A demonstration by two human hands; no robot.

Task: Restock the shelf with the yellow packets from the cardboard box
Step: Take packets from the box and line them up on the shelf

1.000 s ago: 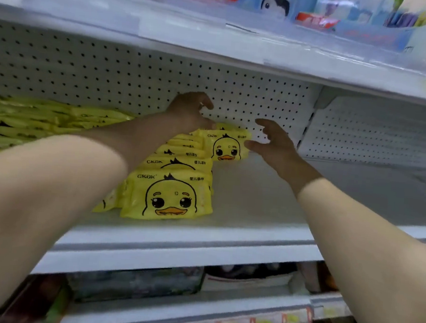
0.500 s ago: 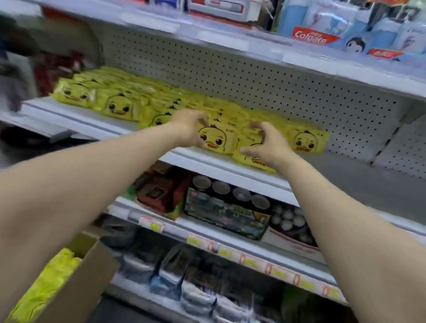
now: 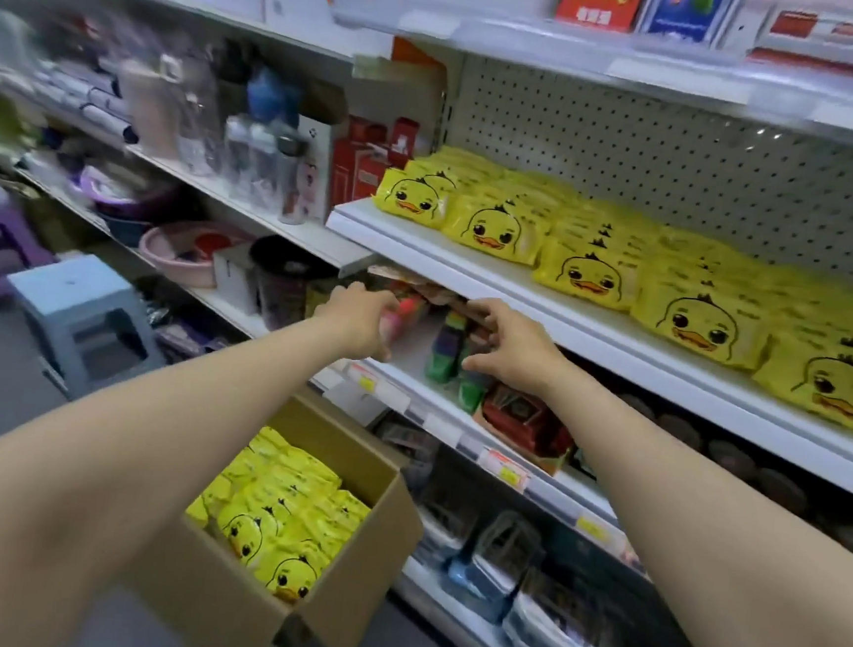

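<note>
Yellow duck-printed packets (image 3: 294, 513) in brown cardboard box (image 3: 355, 585); arms outstretched, left hand (image 3: 362, 325), right hand (image 3: 512, 351) empty, fingers loosely curled.

Bare left hand (image 3: 360, 317), bare right hand (image 3: 514, 354), bare forearms (image 3: 682, 500)

Your head camera looks forward and down, close against the shelf (image 3: 469, 280), whose front edge runs away rightward; the cardboard box (image 3: 357, 565) lies below.
</note>
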